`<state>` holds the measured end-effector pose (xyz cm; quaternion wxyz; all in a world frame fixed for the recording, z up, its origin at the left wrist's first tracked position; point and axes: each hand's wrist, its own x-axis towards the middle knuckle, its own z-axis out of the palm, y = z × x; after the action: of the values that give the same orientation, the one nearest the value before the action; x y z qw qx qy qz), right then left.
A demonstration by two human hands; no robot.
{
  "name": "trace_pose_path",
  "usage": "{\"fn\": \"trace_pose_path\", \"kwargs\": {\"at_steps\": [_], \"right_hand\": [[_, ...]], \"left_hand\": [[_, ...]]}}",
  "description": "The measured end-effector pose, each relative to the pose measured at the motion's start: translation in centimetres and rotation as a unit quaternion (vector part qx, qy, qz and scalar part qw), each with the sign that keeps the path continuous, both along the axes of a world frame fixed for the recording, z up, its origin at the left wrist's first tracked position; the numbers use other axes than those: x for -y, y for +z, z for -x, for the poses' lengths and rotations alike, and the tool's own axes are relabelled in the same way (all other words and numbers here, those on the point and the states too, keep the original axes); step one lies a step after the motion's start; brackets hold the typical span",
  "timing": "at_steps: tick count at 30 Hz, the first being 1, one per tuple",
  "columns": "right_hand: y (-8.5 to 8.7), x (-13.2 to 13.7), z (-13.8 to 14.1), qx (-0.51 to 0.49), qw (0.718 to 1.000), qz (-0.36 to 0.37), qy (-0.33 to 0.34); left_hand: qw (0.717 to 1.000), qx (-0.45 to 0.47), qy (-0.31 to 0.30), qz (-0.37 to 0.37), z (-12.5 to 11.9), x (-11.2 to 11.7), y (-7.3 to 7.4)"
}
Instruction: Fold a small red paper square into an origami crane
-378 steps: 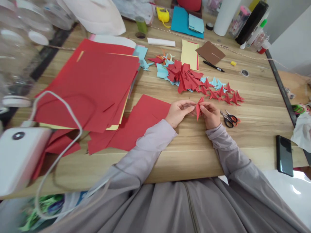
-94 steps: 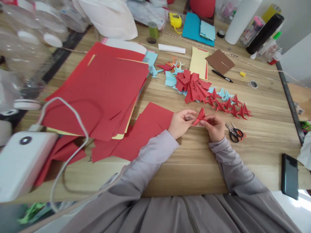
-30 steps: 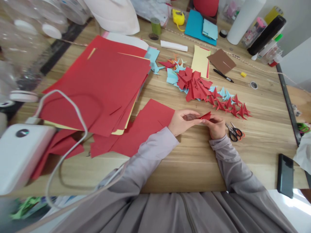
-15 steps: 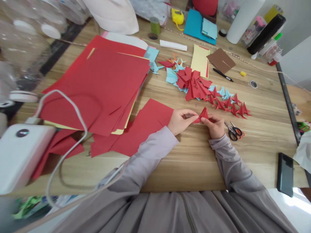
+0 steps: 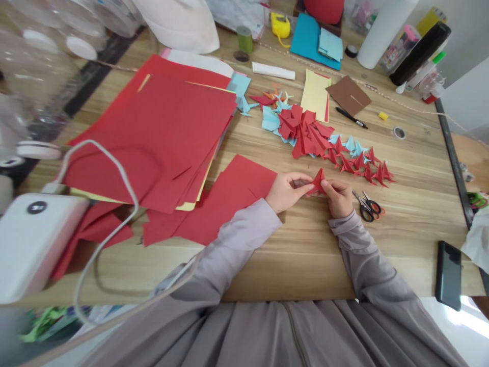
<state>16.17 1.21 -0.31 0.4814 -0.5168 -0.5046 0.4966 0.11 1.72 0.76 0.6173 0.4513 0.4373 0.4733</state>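
Note:
A small folded red paper piece (image 5: 318,179) is held just above the wooden table (image 5: 412,168), pinched between both hands. My left hand (image 5: 287,190) grips its left side with thumb and fingers closed. My right hand (image 5: 340,196) pinches its right side. Beyond the hands lies a pile of folded red and light-blue paper figures (image 5: 305,131), trailing into a row of small folded figures (image 5: 361,164). Red square sheets (image 5: 229,196) lie left of my left hand.
A big stack of red paper (image 5: 153,132) covers the left of the table. Scissors (image 5: 367,208) lie right of my right hand. A black phone (image 5: 447,275) rests near the front right edge. A white device with a cable (image 5: 34,239) sits front left. A pen (image 5: 350,118), yellow sheet (image 5: 315,95) and brown card (image 5: 348,95) lie behind.
The red piece has been turned and refolded between my fingers, from a long shape to a small upright point. Both hands stay in the same spot on the table.

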Motion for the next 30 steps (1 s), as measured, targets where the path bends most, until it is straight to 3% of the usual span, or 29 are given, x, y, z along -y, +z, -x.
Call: {"fn": "trace_pose_path", "kwargs": {"at_steps": [7,14,21,30], "right_hand": [[1.2,0.1,0.3,0.032,0.999,0.010,0.017],[0.5,-0.1,0.1,0.000,1.000,0.009,0.010],[0.0,-0.4,0.5,-0.030,0.999,0.017,-0.021],[0.7,-0.7,0.8,-0.015,1.000,0.000,0.009]], "left_hand": [[0.999,0.025,0.001,0.022,0.2,-0.1,0.2],[0.997,0.073,0.002,0.040,0.1,-0.1,0.3],[0.999,0.033,-0.001,0.014,-0.3,0.0,0.0],[0.999,-0.005,0.036,-0.018,-0.2,-0.3,-0.4]]}}
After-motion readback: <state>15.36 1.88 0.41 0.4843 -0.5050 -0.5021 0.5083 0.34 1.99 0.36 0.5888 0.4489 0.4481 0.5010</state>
